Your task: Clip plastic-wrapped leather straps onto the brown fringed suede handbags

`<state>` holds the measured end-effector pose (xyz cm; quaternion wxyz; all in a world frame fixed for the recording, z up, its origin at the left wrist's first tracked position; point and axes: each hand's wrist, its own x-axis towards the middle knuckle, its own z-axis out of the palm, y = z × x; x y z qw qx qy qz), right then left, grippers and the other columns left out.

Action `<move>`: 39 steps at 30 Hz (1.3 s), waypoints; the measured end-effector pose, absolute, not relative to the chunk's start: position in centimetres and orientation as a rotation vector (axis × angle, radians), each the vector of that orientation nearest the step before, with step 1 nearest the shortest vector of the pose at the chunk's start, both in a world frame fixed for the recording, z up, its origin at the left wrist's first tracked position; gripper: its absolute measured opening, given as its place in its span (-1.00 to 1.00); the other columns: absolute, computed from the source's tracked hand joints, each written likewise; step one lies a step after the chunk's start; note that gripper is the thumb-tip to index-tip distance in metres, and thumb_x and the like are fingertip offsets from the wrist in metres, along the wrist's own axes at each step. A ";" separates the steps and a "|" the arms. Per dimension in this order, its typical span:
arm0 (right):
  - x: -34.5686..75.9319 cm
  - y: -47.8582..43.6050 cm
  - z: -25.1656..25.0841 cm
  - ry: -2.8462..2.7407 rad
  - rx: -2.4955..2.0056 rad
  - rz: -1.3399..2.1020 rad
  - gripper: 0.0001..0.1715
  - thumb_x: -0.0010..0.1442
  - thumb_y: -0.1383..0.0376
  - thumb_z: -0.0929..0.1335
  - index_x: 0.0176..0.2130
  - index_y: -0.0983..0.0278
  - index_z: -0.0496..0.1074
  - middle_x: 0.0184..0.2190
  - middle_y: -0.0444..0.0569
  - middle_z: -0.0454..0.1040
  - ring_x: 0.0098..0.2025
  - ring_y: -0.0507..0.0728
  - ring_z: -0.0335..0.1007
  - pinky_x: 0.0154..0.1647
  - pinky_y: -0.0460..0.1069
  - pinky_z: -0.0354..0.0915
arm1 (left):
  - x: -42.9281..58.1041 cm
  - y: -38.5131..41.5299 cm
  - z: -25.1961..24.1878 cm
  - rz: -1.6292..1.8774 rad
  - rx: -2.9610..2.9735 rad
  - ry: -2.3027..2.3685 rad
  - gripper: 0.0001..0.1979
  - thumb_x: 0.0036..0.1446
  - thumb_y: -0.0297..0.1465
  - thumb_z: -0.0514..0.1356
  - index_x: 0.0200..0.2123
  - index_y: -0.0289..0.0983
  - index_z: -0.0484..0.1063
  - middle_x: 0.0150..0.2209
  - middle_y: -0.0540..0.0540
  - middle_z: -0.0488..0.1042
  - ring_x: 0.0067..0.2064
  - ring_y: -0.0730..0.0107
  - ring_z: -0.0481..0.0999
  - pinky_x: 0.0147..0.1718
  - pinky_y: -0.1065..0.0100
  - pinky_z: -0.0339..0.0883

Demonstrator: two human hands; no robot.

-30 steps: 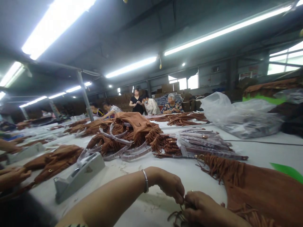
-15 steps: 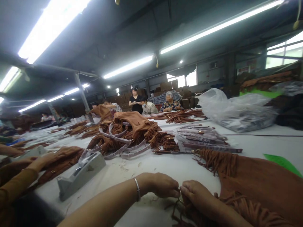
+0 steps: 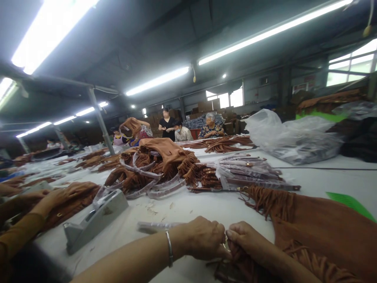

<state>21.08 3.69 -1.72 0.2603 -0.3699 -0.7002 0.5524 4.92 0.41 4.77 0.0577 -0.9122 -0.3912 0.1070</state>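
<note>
One co-worker's hand (image 3: 54, 199) lies on brown leather (image 3: 75, 204) along the left side of the tabletop (image 3: 312, 182), near a grey dispenser (image 3: 97, 220). Toward the near edge, a plastic-wrapped strap (image 3: 154, 226) shows behind the left hand (image 3: 203, 237), whose fingers close at a gold-coloured ring (image 3: 226, 245), meeting the right hand's (image 3: 247, 237) pinch on fringed leather (image 3: 240, 262), seemingly to steady both. A brown panel (image 3: 321, 224) spreads rightward, apparently for easy reach.

Wearer's two hands (image 3: 206, 237) (image 3: 247, 240), one silver bangle (image 3: 169, 249)

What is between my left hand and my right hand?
In the head view, a small, shiny gold-toned piece shows between your left hand and right hand.
</note>
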 end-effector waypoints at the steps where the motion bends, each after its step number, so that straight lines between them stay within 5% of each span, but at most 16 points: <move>1: 21.0 3.8 -1.9 -1.869 -1.008 1.520 -0.55 -0.11 -0.05 0.22 -0.61 0.30 0.21 -0.70 -0.13 0.23 -0.64 -0.01 0.13 -0.54 -0.08 0.16 | 4.9 0.5 4.6 0.314 -2.768 -1.175 -0.44 0.11 0.03 -0.10 -0.19 -0.37 0.29 -0.29 -0.22 0.46 -0.34 0.06 0.50 -0.47 0.21 0.34; 17: 21.3 4.6 -2.5 -1.840 -0.993 1.533 -0.42 -0.17 -0.17 0.25 -0.62 0.30 0.18 -0.72 -0.15 0.17 -0.66 -0.05 0.02 -0.60 -0.11 0.01 | 4.5 1.5 3.0 0.228 -2.683 -1.004 -0.50 0.18 -0.04 -0.18 -0.25 -0.35 0.28 -0.37 -0.19 0.45 -0.42 0.13 0.49 -0.57 0.23 0.30; 34: 21.5 4.6 -1.6 -1.784 -1.046 1.327 -0.50 -0.10 -0.09 0.22 -0.63 0.29 0.20 -0.70 -0.13 0.22 -0.62 -0.01 0.10 -0.58 -0.09 0.08 | 5.2 0.9 1.4 -0.004 -2.638 -1.357 -0.61 0.21 -0.12 -0.15 -0.21 -0.30 0.24 -0.29 -0.15 0.41 -0.32 0.20 0.45 -0.44 0.26 0.33; 39: 22.0 4.1 -1.0 -1.910 -0.991 1.368 -0.50 -0.06 -0.05 0.27 -0.62 0.33 0.23 -0.71 -0.17 0.16 -0.64 -0.06 -0.02 -0.60 -0.12 0.00 | 4.4 0.9 2.3 0.079 -2.678 -1.170 -0.63 0.22 -0.12 -0.14 -0.21 -0.30 0.23 -0.29 -0.12 0.42 -0.37 0.27 0.46 -0.49 0.33 0.28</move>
